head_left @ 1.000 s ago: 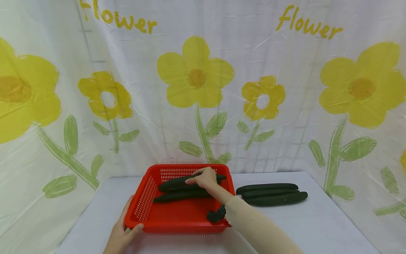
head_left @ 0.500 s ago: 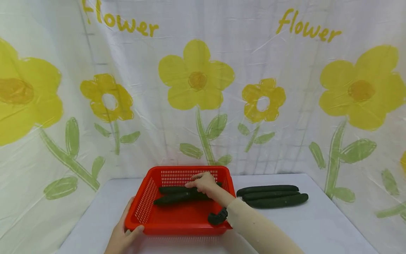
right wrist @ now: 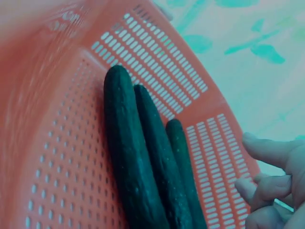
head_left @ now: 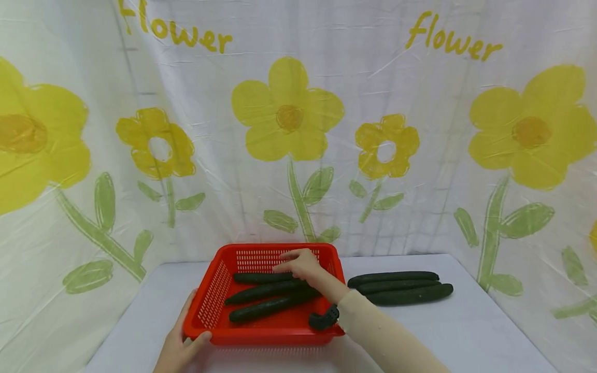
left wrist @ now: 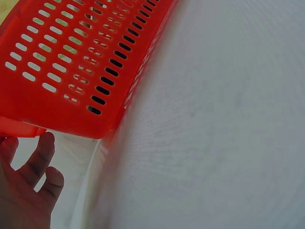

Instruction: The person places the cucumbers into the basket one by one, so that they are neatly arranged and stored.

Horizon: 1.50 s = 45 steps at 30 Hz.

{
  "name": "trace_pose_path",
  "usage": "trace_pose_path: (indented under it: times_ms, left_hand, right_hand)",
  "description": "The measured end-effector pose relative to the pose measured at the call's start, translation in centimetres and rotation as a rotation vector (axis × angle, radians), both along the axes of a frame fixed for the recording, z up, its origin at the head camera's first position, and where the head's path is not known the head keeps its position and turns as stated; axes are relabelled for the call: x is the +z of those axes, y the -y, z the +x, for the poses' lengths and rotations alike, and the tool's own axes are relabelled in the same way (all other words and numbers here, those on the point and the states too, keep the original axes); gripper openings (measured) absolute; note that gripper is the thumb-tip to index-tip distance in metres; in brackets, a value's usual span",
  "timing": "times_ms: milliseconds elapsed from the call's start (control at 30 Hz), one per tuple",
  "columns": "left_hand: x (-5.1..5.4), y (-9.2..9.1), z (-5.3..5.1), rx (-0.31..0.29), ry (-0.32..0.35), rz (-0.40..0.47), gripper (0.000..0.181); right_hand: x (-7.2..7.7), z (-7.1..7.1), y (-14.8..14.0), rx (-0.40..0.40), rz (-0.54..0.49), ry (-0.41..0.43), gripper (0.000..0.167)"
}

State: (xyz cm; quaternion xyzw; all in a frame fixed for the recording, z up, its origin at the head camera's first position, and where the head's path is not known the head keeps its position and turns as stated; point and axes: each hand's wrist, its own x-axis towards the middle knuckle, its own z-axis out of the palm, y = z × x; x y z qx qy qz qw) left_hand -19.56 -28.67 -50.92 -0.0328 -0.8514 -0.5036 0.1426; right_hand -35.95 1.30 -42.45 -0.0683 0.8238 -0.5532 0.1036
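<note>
A red plastic basket stands on the table with three dark green cucumbers lying in it: a back one, a middle one and a front one. My left hand grips the basket's front left corner, thumb on the rim; its fingers show below the rim in the left wrist view. Over the back of the basket hovers my right hand, fingers loosely bent and holding nothing. In the right wrist view it sits apart from the cucumbers, whose near ends run out of frame.
To the right of the basket, three more cucumbers lie side by side on the white tabletop. A curtain printed with yellow flowers hangs behind the table. A black device is on the right wrist.
My right hand has let go of the cucumber it held at the back of the basket. The cucumbers have spread out, with one now nearer the front. The left hand stays on the corner.
</note>
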Motion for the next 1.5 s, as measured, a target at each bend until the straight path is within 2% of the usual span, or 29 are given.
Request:
trace_pose_path:
  times_ms: [200, 367, 600, 833, 1200, 1367, 1500]
  left_hand:
    - [-0.1, 0.0, -0.1, 0.005, 0.032, -0.008, 0.092]
    - [-0.1, 0.1, -0.1, 0.003, 0.021, -0.015, 0.092]
    - [0.1, -0.1, -0.2, 0.002, 0.058, 0.004, 0.091]
    - [0.0, -0.1, -0.1, -0.004, 0.041, 0.002, 0.091]
    - [0.5, -0.2, 0.1, 0.011, 0.1, 0.003, 0.092]
    - [0.6, -0.2, 0.0, 0.012, 0.107, 0.015, 0.092]
    - [0.5, -0.2, 0.0, 0.014, 0.107, 0.013, 0.091]
  right_hand:
    - [1.3, 0.0, -2.1, 0.049, -0.033, -0.052, 0.051]
    - [2.5, -0.1, -4.4, 0.058, -0.024, -0.111, 0.049]
    - [2.6, 0.3, -8.5, 0.029, -0.069, -0.132, 0.047]
    - [1.1, 1.2, -13.4, -0.06, -0.051, -0.109, 0.053]
    - [-1.7, 2.3, -20.6, -0.182, -0.129, -0.033, 0.059]
    - [-2.9, 3.0, -23.4, -0.233, -0.114, -0.008, 0.068]
    - [-4.0, 3.5, -25.2, -0.268, -0.089, -0.013, 0.069]
